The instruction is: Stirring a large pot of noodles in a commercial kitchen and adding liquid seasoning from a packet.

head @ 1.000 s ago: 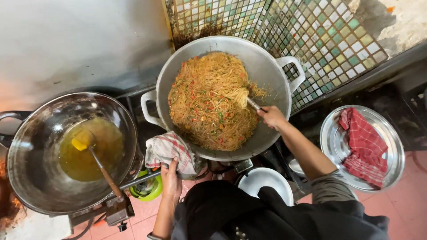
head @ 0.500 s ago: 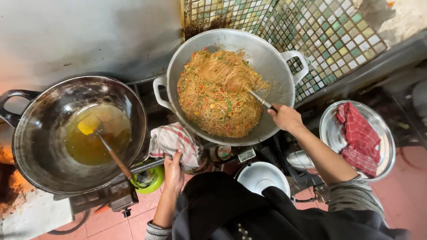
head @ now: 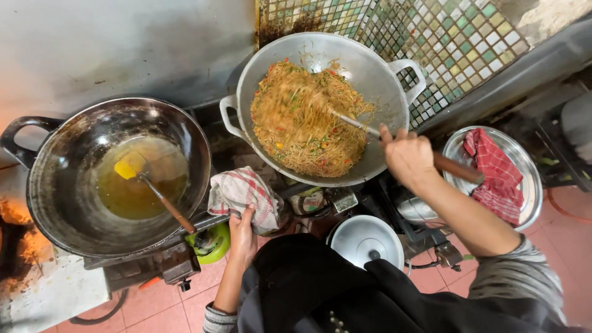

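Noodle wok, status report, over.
Right hand gripping spatula in noodles. Left hand on checked cloth. Wok unobstructed.

The spatula (head: pixel 394 139) blade is buried and blurred in the noodles (head: pixel 308 120), so its shape cannot be told. The right hand (head: pixel 408 157) covers the handle's middle. The checked cloth (head: pixel 243 197) hides the left hand (head: pixel 242 231) fingertips and perhaps a wok handle. The dark wok (head: pixel 61 209) covers its burner.
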